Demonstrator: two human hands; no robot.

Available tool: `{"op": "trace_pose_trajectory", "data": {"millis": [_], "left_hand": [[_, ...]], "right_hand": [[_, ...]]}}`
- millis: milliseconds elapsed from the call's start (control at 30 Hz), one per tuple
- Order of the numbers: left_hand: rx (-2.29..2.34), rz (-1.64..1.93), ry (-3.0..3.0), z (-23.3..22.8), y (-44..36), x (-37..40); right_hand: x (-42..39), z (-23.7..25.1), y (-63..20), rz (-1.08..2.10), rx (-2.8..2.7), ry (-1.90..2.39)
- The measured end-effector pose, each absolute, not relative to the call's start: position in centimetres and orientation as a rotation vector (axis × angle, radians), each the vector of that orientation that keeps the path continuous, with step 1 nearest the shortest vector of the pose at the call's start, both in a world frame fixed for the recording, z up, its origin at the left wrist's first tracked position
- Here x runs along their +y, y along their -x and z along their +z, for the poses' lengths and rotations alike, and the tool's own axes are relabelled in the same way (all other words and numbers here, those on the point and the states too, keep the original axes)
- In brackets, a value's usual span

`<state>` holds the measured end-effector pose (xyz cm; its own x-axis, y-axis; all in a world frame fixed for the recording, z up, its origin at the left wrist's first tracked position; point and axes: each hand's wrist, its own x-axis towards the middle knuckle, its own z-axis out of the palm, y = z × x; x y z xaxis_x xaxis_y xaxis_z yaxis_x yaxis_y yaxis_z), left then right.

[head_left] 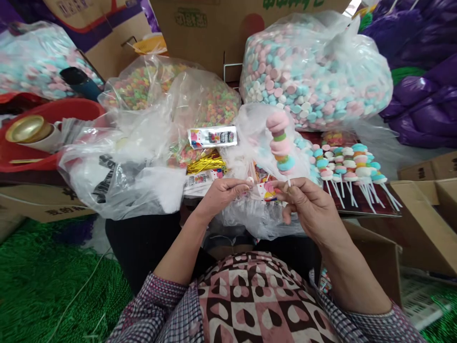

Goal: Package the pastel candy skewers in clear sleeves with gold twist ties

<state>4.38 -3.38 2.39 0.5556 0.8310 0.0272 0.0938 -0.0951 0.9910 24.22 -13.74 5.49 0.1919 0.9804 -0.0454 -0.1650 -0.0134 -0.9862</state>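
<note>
Dark red work surface (360, 200), right of centre: row of finished candy skewers (352, 166) lying flat, sticks toward frame bottom. Behind them, upper right, large clear bag of pink-blue-white candies (314, 66). Green matting (43, 276) covers floor, lower left.

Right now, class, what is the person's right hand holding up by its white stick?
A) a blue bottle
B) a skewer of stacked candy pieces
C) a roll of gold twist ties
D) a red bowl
B: the right hand pinches the white stick of a candy skewer stacked with pink, green and blue pieces.
</note>
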Motion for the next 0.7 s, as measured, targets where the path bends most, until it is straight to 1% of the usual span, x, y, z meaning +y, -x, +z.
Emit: {"op": "trace_pose_trajectory", "data": {"millis": [167,267,433,700], "left_hand": [[0.873,0.765,-1.519,1.7,-4.1,-3.1],[0.867,0.815,-1.371,1.2,-3.5,-2.7],[0.734,0.838,-1.030,1.1,-2.6,-2.3],[0.737,0.772,-0.964,1.2,-2.8,-2.5]], "right_hand": [[-13.6,5.8,-24.3,1.127,-0.921,1.187],[-14.2,6.1,-25.5,1.050,-0.912,1.210],[-16.5,5.7,-28.4,0.902,-1.075,1.446],[-18.3,5.1,-29.7,0.845,-1.227,1.646]]}}
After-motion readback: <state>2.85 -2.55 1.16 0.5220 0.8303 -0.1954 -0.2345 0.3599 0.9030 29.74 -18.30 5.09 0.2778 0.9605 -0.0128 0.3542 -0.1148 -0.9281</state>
